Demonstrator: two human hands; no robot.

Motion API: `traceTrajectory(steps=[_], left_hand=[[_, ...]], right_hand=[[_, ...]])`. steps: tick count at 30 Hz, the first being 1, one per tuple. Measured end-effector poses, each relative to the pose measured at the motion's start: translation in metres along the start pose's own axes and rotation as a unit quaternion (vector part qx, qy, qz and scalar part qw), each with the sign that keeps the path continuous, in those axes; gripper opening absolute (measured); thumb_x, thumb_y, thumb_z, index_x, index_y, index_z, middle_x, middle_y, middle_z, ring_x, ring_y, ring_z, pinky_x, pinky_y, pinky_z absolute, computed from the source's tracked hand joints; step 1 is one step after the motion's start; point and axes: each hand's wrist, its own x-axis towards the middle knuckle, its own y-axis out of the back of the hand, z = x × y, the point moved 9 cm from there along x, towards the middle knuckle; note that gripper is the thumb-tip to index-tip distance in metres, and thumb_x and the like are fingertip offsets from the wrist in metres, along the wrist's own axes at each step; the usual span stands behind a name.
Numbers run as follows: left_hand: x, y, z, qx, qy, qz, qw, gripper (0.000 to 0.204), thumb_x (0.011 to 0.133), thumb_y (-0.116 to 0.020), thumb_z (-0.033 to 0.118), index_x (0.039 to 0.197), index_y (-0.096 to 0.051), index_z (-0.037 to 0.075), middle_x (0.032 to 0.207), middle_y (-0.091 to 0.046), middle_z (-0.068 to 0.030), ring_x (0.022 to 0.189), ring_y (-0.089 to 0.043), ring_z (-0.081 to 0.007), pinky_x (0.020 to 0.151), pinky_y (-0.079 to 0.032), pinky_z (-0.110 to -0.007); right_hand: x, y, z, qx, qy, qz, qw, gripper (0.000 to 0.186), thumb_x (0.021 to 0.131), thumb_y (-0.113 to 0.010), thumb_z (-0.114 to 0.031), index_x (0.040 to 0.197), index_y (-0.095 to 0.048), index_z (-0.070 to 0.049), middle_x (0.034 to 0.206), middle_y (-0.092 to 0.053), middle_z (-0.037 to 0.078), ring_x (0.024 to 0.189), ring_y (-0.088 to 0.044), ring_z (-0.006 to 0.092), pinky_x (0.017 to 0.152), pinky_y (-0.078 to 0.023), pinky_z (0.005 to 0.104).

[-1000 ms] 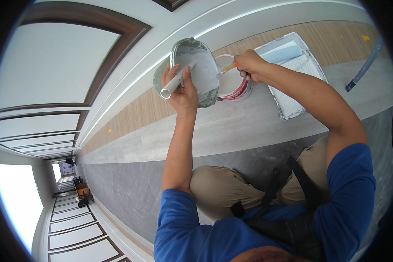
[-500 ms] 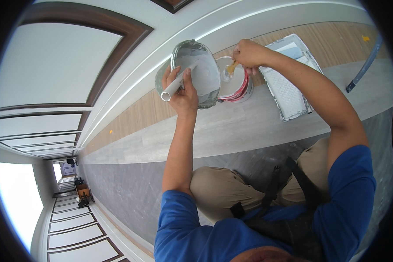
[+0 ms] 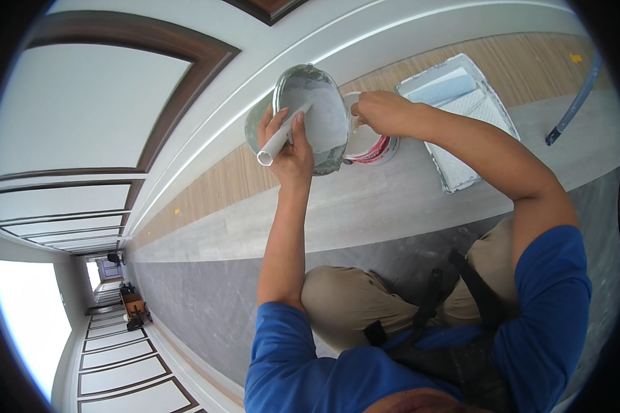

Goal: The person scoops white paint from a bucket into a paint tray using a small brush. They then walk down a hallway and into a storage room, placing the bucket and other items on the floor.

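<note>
My left hand (image 3: pixel 293 155) is closed round a white tube (image 3: pixel 275 143), at the rim of a tilted grey bucket (image 3: pixel 257 118). The tube's far end reaches into the pale paint (image 3: pixel 327 120) inside the bucket. Just right of it, a smaller white pail (image 3: pixel 377 149) with a red band stands on the floor. My right hand (image 3: pixel 386 113) is over this pail, fingers closed on a paintbrush (image 3: pixel 355 124). Little of the brush shows now; its bristles are hidden behind the hand and the bucket's edge.
To the right lies a paint tray (image 3: pixel 504 122) holding a pale blue paint roller (image 3: pixel 444 88). A blue-grey hose (image 3: pixel 573 103) is farther right. The white panelled wall (image 3: pixel 255 69) runs along the far side. Grey and wood-toned flooring (image 3: pixel 220 180) stretches away to the left.
My right hand has moved left and slightly down with the paintbrush, toward the grey bucket, and more of the roller shows. My left hand and the bucket have barely shifted.
</note>
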Motion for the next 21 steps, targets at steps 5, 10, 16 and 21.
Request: traceTrajectory(steps=[5, 10, 16, 21], left_hand=[[0.001, -0.004, 0.003, 0.021, -0.025, -0.003, 0.999, 0.025, 0.093, -0.075, 0.012, 0.112, -0.067, -0.002, 0.123, -0.061, -0.0269, 0.104, -0.067, -0.0340, 0.082, -0.057, -0.038], [0.002, -0.008, 0.003, 0.003, -0.003, -0.021, 1.000, 0.026, 0.093, -0.075, 0.010, 0.113, -0.065, -0.004, 0.125, -0.062, -0.0226, 0.115, -0.062, -0.0271, 0.089, -0.053, -0.035], [0.000, -0.014, 0.005, -0.020, 0.010, -0.019, 1.000, 0.025, 0.093, -0.074, 0.010, 0.112, -0.065, -0.003, 0.124, -0.061, -0.0251, 0.109, -0.065, -0.0319, 0.086, -0.055, -0.037], [-0.003, -0.007, -0.008, -0.063, 0.043, -0.012, 0.997, 0.027, 0.095, -0.072, 0.008, 0.117, -0.061, -0.003, 0.127, -0.061, -0.0223, 0.110, -0.063, -0.0258, 0.090, -0.053, -0.034]], right_hand=[[0.000, 0.010, -0.015, -0.014, 0.027, 0.020, 0.999, 0.014, 0.091, -0.064, -0.008, 0.099, -0.073, 0.000, 0.095, -0.067, 0.022, 0.089, -0.067, 0.0405, 0.079, -0.053, 0.0477], [0.003, 0.025, -0.028, -0.011, 0.060, 0.066, 0.996, 0.013, 0.090, -0.064, -0.008, 0.094, -0.074, -0.001, 0.091, -0.068, 0.020, 0.086, -0.068, 0.0398, 0.076, -0.053, 0.0468], [0.005, 0.041, -0.034, -0.039, 0.066, 0.076, 0.994, 0.017, 0.091, -0.063, -0.015, 0.092, -0.074, -0.002, 0.087, -0.071, 0.019, 0.085, -0.069, 0.0394, 0.077, -0.055, 0.0463], [0.002, 0.059, -0.020, 0.001, 0.005, 0.103, 0.995, 0.023, 0.096, -0.061, -0.021, 0.092, -0.072, -0.001, 0.085, -0.071, 0.020, 0.085, -0.069, 0.0400, 0.079, -0.054, 0.0484]])
